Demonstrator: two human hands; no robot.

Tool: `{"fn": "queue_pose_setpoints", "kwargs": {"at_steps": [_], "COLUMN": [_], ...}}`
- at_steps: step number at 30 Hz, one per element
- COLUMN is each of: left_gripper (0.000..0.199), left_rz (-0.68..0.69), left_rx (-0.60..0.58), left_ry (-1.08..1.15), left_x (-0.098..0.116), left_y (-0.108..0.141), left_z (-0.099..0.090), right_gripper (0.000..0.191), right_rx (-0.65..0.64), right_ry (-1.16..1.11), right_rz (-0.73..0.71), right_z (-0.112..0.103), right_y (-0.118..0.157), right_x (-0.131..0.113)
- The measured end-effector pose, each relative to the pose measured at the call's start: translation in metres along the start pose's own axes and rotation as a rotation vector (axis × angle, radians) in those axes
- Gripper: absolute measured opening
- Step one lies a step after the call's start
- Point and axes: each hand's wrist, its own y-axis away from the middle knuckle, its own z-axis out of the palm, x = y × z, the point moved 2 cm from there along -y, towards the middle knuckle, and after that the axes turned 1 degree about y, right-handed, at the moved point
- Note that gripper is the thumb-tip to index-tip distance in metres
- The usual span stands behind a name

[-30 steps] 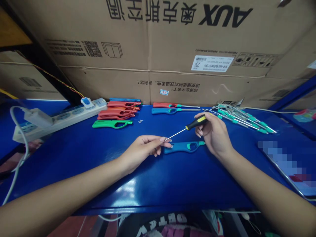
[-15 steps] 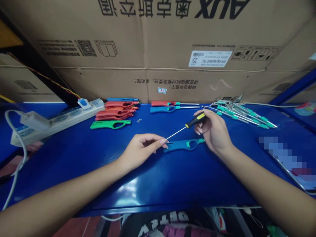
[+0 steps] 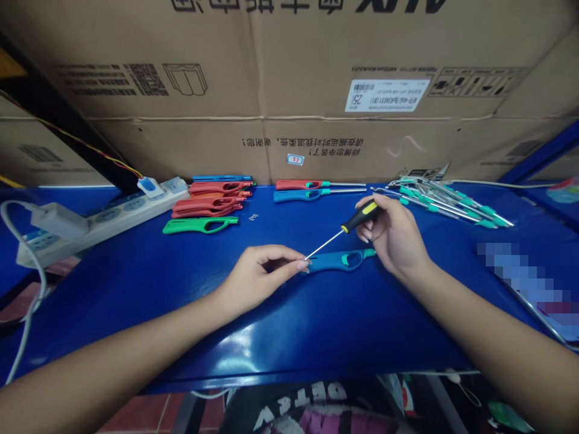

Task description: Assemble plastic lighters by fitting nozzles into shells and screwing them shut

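My right hand (image 3: pixel 391 235) is closed around the black and yellow handle of a screwdriver (image 3: pixel 360 216). Its thin shaft slants down to the left, and the tip meets the fingertips of my left hand (image 3: pixel 266 274). The left thumb and forefinger are pinched there; anything small between them is too tiny to make out. Just right of those fingertips, a blue lighter body (image 3: pixel 330 261) with a green trigger and nozzle end lies on the table (image 3: pixel 280 337). Several tiny screws (image 3: pixel 253 217) lie farther back.
Red, orange, blue and green lighter bodies (image 3: pixel 199 225) lie at back left beside a power strip (image 3: pixel 108 214). Two lighters with metal tubes (image 3: pixel 346 185) lie at centre back. Several loose metal tubes (image 3: pixel 446 202) are piled at back right. A phone (image 3: pixel 529 289) lies at right; a cardboard box (image 3: pixel 217 138) stands behind.
The view has tilted and shifted slightly. Both hands keep their grips, with the screwdriver tip still at the left fingertips beside the blue lighter body.
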Motion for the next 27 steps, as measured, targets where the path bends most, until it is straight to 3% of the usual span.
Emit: {"fn": "queue_pose_setpoints", "kwargs": {"at_steps": [27], "left_gripper": [0.017], "left_rz": [0.018], "left_rx": [-0.015], "left_ry": [-0.100], "left_x": [0.0010], "left_y": [0.0013], "left_z": [0.0002], "right_gripper": [0.024], "right_rx": [-0.032], "right_ry": [-0.010], "right_rz": [0.011], "right_z": [0.0006], "right_y": [0.0010], "right_x": [0.0006]}}
